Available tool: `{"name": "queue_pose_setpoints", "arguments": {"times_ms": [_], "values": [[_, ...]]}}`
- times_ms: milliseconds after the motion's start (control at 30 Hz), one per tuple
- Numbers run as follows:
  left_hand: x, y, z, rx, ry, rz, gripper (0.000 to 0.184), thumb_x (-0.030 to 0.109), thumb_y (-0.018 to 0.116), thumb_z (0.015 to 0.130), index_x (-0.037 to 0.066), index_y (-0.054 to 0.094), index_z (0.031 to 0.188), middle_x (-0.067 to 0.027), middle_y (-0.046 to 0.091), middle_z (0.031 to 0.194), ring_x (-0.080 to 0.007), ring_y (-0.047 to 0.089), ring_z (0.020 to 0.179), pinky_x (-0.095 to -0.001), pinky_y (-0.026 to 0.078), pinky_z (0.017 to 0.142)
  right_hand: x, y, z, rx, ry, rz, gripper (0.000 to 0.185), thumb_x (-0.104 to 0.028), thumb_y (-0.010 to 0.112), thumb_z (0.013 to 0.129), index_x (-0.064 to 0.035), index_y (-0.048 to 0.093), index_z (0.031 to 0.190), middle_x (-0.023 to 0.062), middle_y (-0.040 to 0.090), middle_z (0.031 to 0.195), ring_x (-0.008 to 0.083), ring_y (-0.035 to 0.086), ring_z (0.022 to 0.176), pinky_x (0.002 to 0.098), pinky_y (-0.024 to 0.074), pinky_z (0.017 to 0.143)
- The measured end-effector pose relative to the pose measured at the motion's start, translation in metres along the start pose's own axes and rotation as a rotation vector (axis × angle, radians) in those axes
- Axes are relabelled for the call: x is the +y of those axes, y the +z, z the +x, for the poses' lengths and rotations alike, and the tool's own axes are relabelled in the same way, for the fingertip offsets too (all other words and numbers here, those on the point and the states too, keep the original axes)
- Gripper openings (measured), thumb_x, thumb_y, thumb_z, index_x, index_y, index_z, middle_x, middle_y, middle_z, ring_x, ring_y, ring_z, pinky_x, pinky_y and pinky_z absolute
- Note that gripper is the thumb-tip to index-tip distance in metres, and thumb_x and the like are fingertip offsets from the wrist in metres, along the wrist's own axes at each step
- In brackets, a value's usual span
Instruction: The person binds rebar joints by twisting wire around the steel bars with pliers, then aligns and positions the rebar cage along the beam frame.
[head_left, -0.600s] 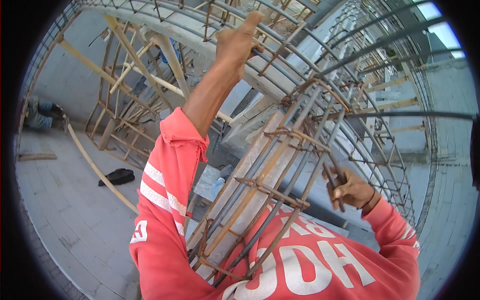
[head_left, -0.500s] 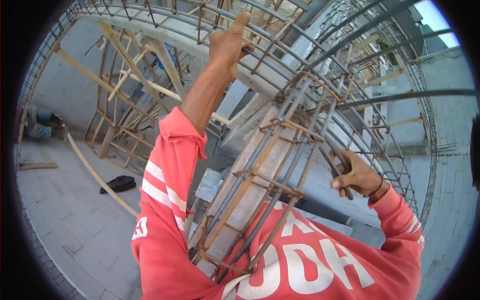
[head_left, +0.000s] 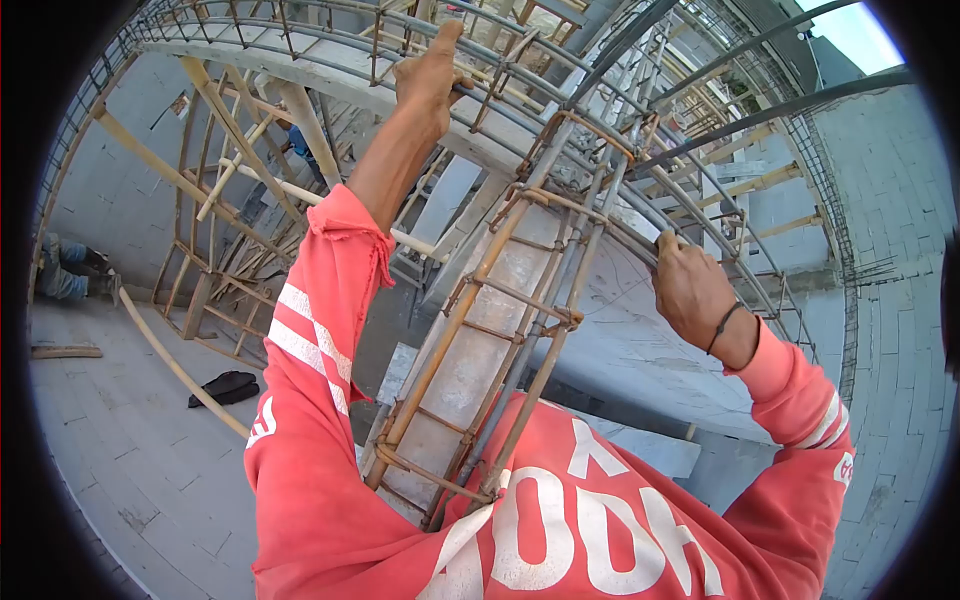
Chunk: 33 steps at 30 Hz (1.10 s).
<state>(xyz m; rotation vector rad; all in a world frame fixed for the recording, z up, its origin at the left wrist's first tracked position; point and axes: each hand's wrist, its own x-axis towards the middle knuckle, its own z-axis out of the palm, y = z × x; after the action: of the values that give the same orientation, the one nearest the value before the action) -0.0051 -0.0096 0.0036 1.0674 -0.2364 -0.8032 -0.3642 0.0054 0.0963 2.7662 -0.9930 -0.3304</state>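
The left hand [head_left: 425, 85] reaches to the far left and curls its fingers around a lengthwise bar of the far reinforcing cage [head_left: 490, 98], its thumb raised clear of the steel; that cage runs along a concrete beam [head_left: 340, 85]. The right hand [head_left: 695, 292], with a black wristband [head_left: 724, 328], is closed around the handles of a dark metal tool, apparently pincers [head_left: 632, 243], which point left to where the cages meet; the palm is turned away, so I cannot tell whether the handles are squeezed tight, nor whether the hidden tip grips anything. The near reinforcing cage [head_left: 468, 300], with rusty bars and cross ties, stretches from just before the red sweatshirt [head_left: 590, 530] to that far junction, over a pale concrete strip. The pincers look slim, rigid and fairly light; they should handle best held low on both handles, leaving the pivot free. The bars seem stiff, heavy and rough with rust, so slipping is unlikely, but the stirrups look thinner and would likely give more; a lengthwise bar between ties is the sounder hold, away from cut ends. Far down on the left lie a bamboo pole [head_left: 180, 365] and a black cloth [head_left: 225, 388].
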Motion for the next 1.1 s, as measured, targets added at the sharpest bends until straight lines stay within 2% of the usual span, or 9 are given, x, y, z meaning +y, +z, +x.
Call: {"name": "queue_pose_setpoints", "arguments": {"times_ms": [167,233,333,367,500,633,767,867,1100], "values": [[-0.002,0.001,-0.001,0.008,0.013,0.003,0.045,0.048,0.078,0.086,0.006,0.064,0.097,0.0016,0.044,0.061,-0.0157,0.054,0.058,-0.0394,0.053,0.071,0.017,0.004,0.011,-0.213,-0.046,0.427,0.036,-0.027,0.066,0.097,0.0085,0.059,0.095,0.0316,0.064,0.074,0.0526,0.063,0.071,0.0535,0.053,0.063],[0.0,-0.003,-0.001,-0.033,0.003,-0.017,0.045,0.049,0.077,0.087,0.007,0.064,0.095,0.0018,0.043,0.062,-0.0148,0.054,0.06,-0.0395,0.053,0.072,0.014,0.009,0.007,-0.142,-0.122,0.412,0.04,-0.034,0.065,0.099,0.0053,0.061,0.092,0.0231,0.065,0.069,0.0403,0.066,0.062,0.0462,0.0521,0.055],[0.003,-0.003,-0.004,-0.041,-0.002,-0.03,0.044,0.049,0.077,0.088,0.007,0.062,0.092,0.0019,0.043,0.061,-0.014,0.054,0.06,-0.0397,0.053,0.073,0.016,-0.011,0.011,-0.665,0.3,1.07,0.041,-0.04,0.059,0.103,-0.0006,0.059,0.095,0.0013,0.051,0.068,0.0079,0.05,0.057,0.027,0.043,0.049],[0.004,-0.005,-0.003,-0.028,-0.002,-0.026,0.044,0.049,0.077,0.088,0.007,0.062,0.092,0.0019,0.043,0.061,-0.014,0.054,0.06,-0.0397,0.053,0.073,0.021,-0.015,0.014,-0.675,0.29,1.07,0.041,-0.04,0.059,0.103,-0.0006,0.059,0.095,0.0013,0.051,0.068,0.0079,0.05,0.057,0.027,0.043,0.049],[0.005,-0.009,-0.002,-0.068,-0.025,0.083,0.047,0.05,0.076,0.089,0.004,0.061,0.089,0.003,0.043,0.062,-0.0146,0.056,0.061,-0.0397,0.055,0.076,0.023,0.014,0.006,-1.248,0.685,2.14,0.034,-0.04,0.055,0.105,-0.0062,0.054,0.11,-0.0051,0.038,0.072,0.0056,0.034,0.06,0.0225,0.0307,0.051],[0.001,-0.009,-0.006,-0.094,0.018,0.08,0.052,0.051,0.075,0.089,0.002,0.059,0.096,0.0031,0.043,0.062,-0.0164,0.058,0.063,-0.0392,0.055,0.076,-0.01,0.094,-0.028,-1.57,0.317,3.155,0.038,-0.048,0.053,0.104,-0.0131,0.049,0.12,-0.0039,0.043,0.079,0.0076,0.033,0.061,0.0229,0.0299,0.055],[0.003,-0.008,-0.005,-0.067,-0.011,0.054,0.056,0.05,0.075,0.089,0.0,0.058,0.108,0.0034,0.043,0.062,-0.0162,0.056,0.062,-0.0383,0.054,0.074,-0.005,0.062,-0.012,-1.374,0.333,2.757,0.042,-0.044,0.06,0.102,-0.0106,0.049,0.126,0.0002,0.052,0.08,0.0106,0.046,0.06,0.025,0.04,0.055],[0.003,-0.006,-0.004,-0.036,-0.031,0.021,0.057,0.049,0.074,0.089,0.003,0.059,0.118,0.0036,0.041,0.06,-0.0158,0.055,0.061,-0.0382,0.053,0.074,0.014,0.027,0.001,-0.906,0.341,1.832,0.061,-0.025,0.079,0.089,0.0008,0.044,0.132,0.0093,0.063,0.074,0.0213,0.067,0.063,0.0353,0.0567,0.058],[0.003,-0.001,-0.005,0.009,-0.012,-0.037,0.042,0.043,0.077,0.087,0.007,0.059,0.101,0.005,0.038,0.057,-0.01,0.047,0.054,-0.0365,0.054,0.07,0.015,0.052,-0.006,-1.09,0.371,2.316,0.055,-0.022,0.078,0.088,-0.0016,0.046,0.129,0.0049,0.059,0.073,0.0155,0.058,0.053,0.0292,0.0456,0.048]]}}
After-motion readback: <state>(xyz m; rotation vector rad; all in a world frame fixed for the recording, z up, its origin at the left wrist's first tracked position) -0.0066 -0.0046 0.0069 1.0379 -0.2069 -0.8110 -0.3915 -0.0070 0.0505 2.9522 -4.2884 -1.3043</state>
